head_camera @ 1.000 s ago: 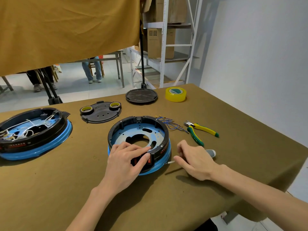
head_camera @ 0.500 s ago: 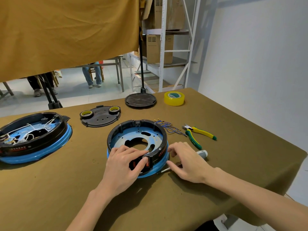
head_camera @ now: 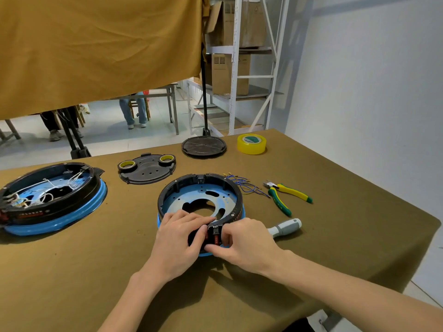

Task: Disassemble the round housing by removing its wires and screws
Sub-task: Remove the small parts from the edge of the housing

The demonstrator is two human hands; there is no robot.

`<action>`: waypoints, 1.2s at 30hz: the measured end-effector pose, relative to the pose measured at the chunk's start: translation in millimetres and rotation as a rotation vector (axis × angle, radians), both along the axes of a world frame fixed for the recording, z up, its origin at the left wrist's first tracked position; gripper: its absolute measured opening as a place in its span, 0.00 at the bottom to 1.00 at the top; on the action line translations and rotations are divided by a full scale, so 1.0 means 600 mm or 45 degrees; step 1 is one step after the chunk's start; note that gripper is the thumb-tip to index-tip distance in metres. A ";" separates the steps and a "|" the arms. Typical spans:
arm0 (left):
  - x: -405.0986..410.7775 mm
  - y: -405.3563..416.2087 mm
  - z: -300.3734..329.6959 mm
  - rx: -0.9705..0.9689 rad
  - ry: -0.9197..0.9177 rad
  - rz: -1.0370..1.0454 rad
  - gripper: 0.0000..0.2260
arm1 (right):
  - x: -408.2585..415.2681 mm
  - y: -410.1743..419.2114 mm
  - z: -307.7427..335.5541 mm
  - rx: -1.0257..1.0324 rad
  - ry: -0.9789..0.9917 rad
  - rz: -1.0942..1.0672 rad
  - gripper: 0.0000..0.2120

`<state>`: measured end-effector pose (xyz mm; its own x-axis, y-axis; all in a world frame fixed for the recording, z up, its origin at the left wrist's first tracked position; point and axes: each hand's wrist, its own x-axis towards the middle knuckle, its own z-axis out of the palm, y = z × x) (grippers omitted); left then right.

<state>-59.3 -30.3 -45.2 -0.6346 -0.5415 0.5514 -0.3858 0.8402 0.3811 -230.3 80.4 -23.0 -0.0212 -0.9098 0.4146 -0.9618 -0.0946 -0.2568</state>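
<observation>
While the round black-and-blue housing (head_camera: 201, 202) lies mid-table, its 6 o'clock rim is pinched by left hand (head_camera: 178, 238) and right hand (head_camera: 242, 243), equally near; the grey-handled screwdriver (head_camera: 285, 227) lies at 3 o'clock.

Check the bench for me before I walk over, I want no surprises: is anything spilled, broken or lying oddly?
Nothing looks spilled or broken. The loose blue wires lie in a tangle beside the round housing, as expected mid-disassembly. The screwdriver and pliers lie flat on the table. Both hands grip the housing's near rim.
</observation>
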 end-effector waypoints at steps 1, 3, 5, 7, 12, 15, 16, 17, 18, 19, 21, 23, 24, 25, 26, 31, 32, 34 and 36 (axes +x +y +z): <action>0.000 -0.001 0.000 -0.001 0.006 -0.004 0.18 | 0.002 0.000 0.000 0.003 0.012 -0.016 0.20; -0.001 -0.001 -0.001 -0.003 0.017 -0.008 0.19 | 0.005 -0.001 0.002 -0.016 0.049 -0.032 0.18; -0.002 -0.001 -0.003 -0.004 0.031 -0.001 0.19 | 0.008 0.000 0.006 -0.025 0.036 -0.023 0.15; -0.002 0.001 -0.005 -0.020 0.031 0.007 0.18 | 0.010 0.002 0.006 -0.034 -0.001 -0.028 0.15; -0.004 0.000 -0.008 -0.082 -0.007 0.016 0.17 | 0.017 0.008 0.004 -0.107 -0.135 -0.020 0.14; -0.010 0.002 -0.007 -0.112 -0.022 0.056 0.18 | 0.011 0.017 0.015 -0.171 -0.174 0.010 0.14; -0.012 0.003 -0.008 -0.118 -0.026 0.069 0.18 | 0.000 0.019 0.019 -0.206 -0.206 -0.002 0.13; -0.014 0.005 -0.009 -0.122 -0.026 0.080 0.18 | -0.014 0.020 0.024 -0.250 -0.242 -0.028 0.12; -0.015 0.005 -0.010 -0.123 -0.021 0.089 0.18 | -0.034 0.019 0.027 -0.285 -0.277 -0.073 0.11; -0.016 0.006 -0.011 -0.122 -0.014 0.093 0.19 | -0.056 0.016 0.029 -0.300 -0.298 -0.135 0.10; -0.017 0.005 -0.011 -0.120 -0.001 0.094 0.19 | -0.105 0.003 0.027 -0.234 -0.239 -0.306 0.12; -0.018 0.004 -0.008 -0.125 0.007 0.093 0.19 | -0.146 -0.019 0.019 -0.054 -0.057 -0.479 0.14; -0.019 0.003 -0.007 -0.125 0.007 0.097 0.19 | -0.161 -0.031 0.016 0.020 0.045 -0.543 0.14; -0.019 0.002 -0.006 -0.125 0.005 0.103 0.20 | -0.171 -0.044 0.013 0.069 0.141 -0.584 0.13; -0.020 0.001 -0.005 -0.124 0.003 0.109 0.20 | -0.179 -0.055 0.011 0.097 0.226 -0.599 0.12; -0.020 -0.002 -0.006 -0.116 0.005 0.109 0.20 | -0.178 -0.097 -0.006 0.211 0.433 -0.497 0.08; -0.020 -0.002 -0.006 -0.116 0.010 0.105 0.20 | -0.177 -0.100 -0.007 0.229 0.371 -0.486 0.09; -0.021 -0.003 -0.007 -0.114 0.019 0.104 0.20 | -0.177 -0.102 -0.005 0.284 0.176 -0.459 0.12; -0.022 -0.005 -0.007 -0.113 0.028 0.103 0.19 | -0.180 -0.104 -0.005 0.346 0.060 -0.396 0.09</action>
<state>-72.7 -33.2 -49.5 -0.5780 -0.5386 0.6130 -0.4458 0.8376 0.3156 -338.1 18.0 -25.9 -0.2991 -0.9394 0.1674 -0.9452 0.2676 -0.1871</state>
